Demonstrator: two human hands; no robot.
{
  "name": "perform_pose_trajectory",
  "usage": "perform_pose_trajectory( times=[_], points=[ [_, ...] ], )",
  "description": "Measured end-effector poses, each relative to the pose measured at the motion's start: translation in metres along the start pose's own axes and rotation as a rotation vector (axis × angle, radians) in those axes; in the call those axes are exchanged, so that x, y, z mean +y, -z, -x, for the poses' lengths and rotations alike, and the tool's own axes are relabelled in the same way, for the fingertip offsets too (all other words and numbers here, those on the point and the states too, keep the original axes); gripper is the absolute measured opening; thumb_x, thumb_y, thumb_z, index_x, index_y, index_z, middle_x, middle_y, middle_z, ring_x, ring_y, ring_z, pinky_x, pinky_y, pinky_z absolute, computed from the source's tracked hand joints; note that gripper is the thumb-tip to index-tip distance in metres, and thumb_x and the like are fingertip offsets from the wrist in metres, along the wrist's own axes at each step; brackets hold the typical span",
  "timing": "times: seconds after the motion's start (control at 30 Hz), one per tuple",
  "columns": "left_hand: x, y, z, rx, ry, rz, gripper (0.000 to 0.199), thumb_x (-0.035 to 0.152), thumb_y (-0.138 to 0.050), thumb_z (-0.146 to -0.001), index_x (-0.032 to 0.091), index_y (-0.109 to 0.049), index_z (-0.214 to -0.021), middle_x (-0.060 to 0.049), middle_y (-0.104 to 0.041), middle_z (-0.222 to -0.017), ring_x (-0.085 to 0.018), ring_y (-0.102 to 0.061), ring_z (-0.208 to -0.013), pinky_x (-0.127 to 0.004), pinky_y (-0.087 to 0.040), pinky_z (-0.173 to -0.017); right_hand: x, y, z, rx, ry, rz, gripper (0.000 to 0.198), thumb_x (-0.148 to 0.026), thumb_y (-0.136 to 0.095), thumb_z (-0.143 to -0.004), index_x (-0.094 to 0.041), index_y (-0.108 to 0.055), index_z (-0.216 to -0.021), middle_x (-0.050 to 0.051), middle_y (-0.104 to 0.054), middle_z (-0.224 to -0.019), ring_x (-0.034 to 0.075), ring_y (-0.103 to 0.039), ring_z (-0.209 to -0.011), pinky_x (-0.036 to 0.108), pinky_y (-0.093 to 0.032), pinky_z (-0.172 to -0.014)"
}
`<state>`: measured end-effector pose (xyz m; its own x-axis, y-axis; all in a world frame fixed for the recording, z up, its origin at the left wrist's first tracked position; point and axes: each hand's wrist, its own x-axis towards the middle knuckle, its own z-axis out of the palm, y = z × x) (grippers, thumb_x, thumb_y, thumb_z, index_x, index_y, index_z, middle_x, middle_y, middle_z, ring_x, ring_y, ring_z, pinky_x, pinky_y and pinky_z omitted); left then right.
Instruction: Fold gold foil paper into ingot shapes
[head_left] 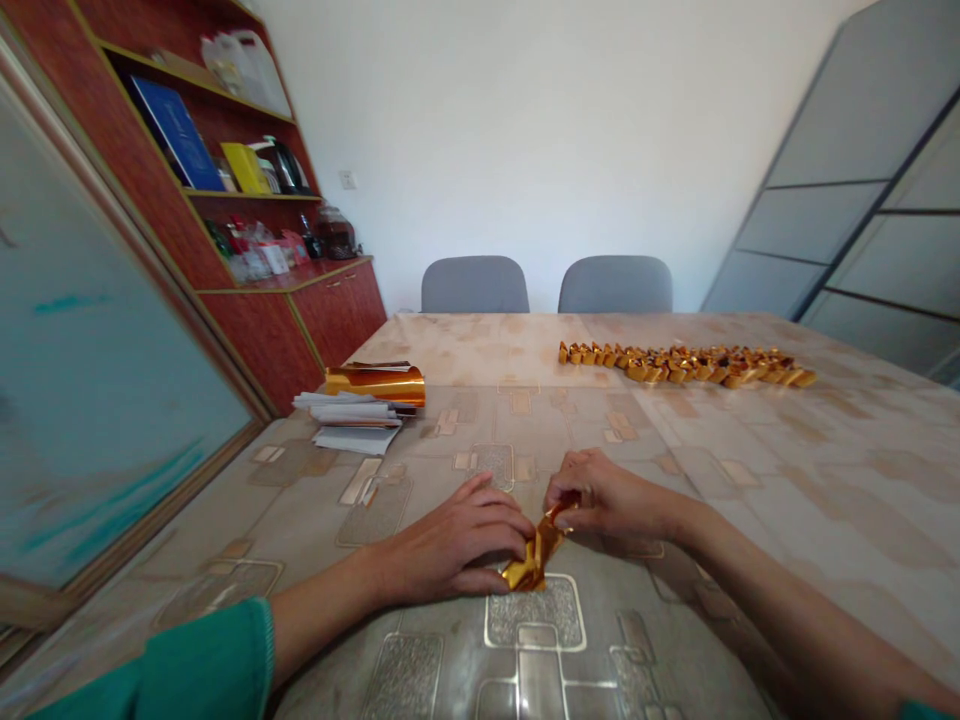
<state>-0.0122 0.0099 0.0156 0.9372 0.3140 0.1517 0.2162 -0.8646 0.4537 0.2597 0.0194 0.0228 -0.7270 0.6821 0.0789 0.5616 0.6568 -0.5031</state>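
Note:
A folded piece of shiny gold foil paper [534,562] lies on the patterned tablecloth close in front of me. My left hand [457,540] comes from the left, its thumb and fingers closed around the paper's near left end. At the far right end, my right hand [592,495] pinches the paper between thumb and curled fingers. The paper slants between both hands, and its two ends are partly hidden by the fingers.
Several folded gold paper pieces [690,365] sit in rows at the far right of the table. A stack of gold and white sheets [360,410] lies at the left. Two grey chairs [474,285] stand behind the table, and a red shelf cabinet [330,315] is at the back left.

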Motion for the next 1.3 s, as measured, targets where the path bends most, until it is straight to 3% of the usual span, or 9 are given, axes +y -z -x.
perform_pose_trajectory(
  times=[0.13,0.3,0.63,0.83,1.03,1.17,1.3],
  points=[
    [-0.001,-0.001,0.001,0.066,0.030,0.057,0.029,0.042,-0.065,-0.093,0.022,-0.059,-0.113,-0.008,-0.064,-0.127,-0.023,-0.055,-0.122,-0.047,-0.017,-0.119,-0.001,-0.002,-0.009,-0.029,0.000,0.068,0.008,-0.023,-0.078,-0.083,-0.022,-0.072,-0.087,-0.001,-0.073,-0.086,0.021,-0.060,-0.091,0.036,-0.037,-0.087],
    [-0.002,-0.001,0.000,0.052,0.003,0.003,0.043,0.043,-0.065,-0.093,0.023,-0.056,-0.130,-0.010,-0.062,-0.132,-0.025,-0.053,-0.125,-0.047,-0.018,-0.118,0.001,-0.004,-0.013,-0.038,-0.004,0.016,0.012,-0.023,-0.081,-0.081,-0.023,-0.071,-0.088,-0.002,-0.073,-0.088,0.019,-0.062,-0.090,0.036,-0.037,-0.088],
    [-0.005,-0.005,0.001,0.072,-0.065,-0.022,0.037,0.038,-0.060,-0.096,0.027,-0.060,-0.132,-0.006,-0.068,-0.129,-0.025,-0.055,-0.124,-0.048,-0.017,-0.120,0.006,-0.010,-0.007,0.013,-0.027,0.036,0.015,-0.026,-0.080,-0.082,-0.022,-0.069,-0.091,0.000,-0.070,-0.092,0.021,-0.060,-0.094,0.035,-0.037,-0.086],
    [-0.002,-0.003,0.001,0.048,-0.036,-0.024,0.037,0.037,-0.062,-0.095,0.025,-0.057,-0.130,-0.007,-0.065,-0.131,-0.024,-0.054,-0.125,-0.048,-0.016,-0.120,0.001,-0.008,-0.008,0.019,-0.026,0.025,0.015,-0.021,-0.079,-0.081,-0.021,-0.068,-0.090,-0.001,-0.069,-0.090,0.020,-0.058,-0.093,0.035,-0.038,-0.086],
    [-0.001,-0.002,0.001,0.082,-0.004,-0.009,0.027,0.045,-0.062,-0.094,0.023,-0.062,-0.110,-0.008,-0.065,-0.125,-0.024,-0.057,-0.120,-0.047,-0.023,-0.117,-0.011,-0.005,0.023,0.157,0.063,-0.032,0.013,-0.022,-0.060,-0.095,-0.021,-0.062,-0.083,0.001,-0.067,-0.088,0.018,-0.057,-0.091,0.038,-0.040,-0.090],
    [-0.002,-0.003,0.001,0.056,-0.007,-0.010,0.025,0.043,-0.059,-0.096,0.023,-0.061,-0.113,-0.007,-0.067,-0.125,-0.023,-0.057,-0.120,-0.047,-0.019,-0.118,-0.012,-0.011,0.049,0.164,0.020,-0.005,0.018,-0.029,-0.052,-0.101,-0.022,-0.064,-0.089,0.004,-0.067,-0.096,0.019,-0.057,-0.095,0.039,-0.040,-0.090],
    [-0.002,-0.003,0.001,0.050,-0.012,-0.009,0.025,0.042,-0.059,-0.097,0.023,-0.061,-0.114,-0.007,-0.068,-0.122,-0.023,-0.058,-0.119,-0.047,-0.016,-0.119,-0.016,-0.009,0.052,0.165,0.023,0.023,0.019,-0.029,-0.050,-0.102,-0.023,-0.064,-0.090,0.003,-0.067,-0.094,0.019,-0.058,-0.093,0.039,-0.038,-0.092]
  ],
)
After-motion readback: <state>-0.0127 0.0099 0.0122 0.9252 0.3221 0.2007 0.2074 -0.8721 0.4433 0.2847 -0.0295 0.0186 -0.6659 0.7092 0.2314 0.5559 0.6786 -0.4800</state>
